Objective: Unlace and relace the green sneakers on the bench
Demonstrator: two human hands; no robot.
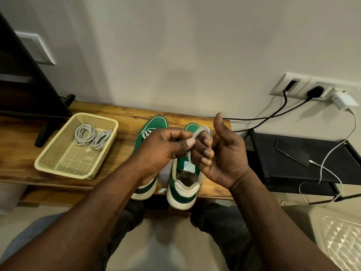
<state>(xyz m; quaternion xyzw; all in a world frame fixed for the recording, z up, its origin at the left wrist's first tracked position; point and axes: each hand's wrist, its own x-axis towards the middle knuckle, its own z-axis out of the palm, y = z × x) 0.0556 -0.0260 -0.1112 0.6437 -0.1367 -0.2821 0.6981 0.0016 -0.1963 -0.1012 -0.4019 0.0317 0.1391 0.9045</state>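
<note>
The lace (201, 130) is held in the air above the two green sneakers, which stand side by side on the wooden tabletop (117, 110) with their heels toward the person. The grip of the left hand (166, 147) is narrow: thumb and forefinger pinch the lace just beside the curled fingers of the right hand (224, 153). The right hand carries a loop of the lace around these fingers, its thumb standing up and free, so it serves as a spool. From the pinch one strand runs straight down toward the tongue of the right sneaker (183, 184). I cannot tell whether it is threaded there or only hangs in front, because the hands cover that part. So the free length lies below the grip, its long axis nearly vertical, and the left hand is the nearer one to feed it. I judge that the next turn must draw upward and over the right fingers. Two coiled laces (91, 136) lie in the basket (46, 163), well to the left.
</note>
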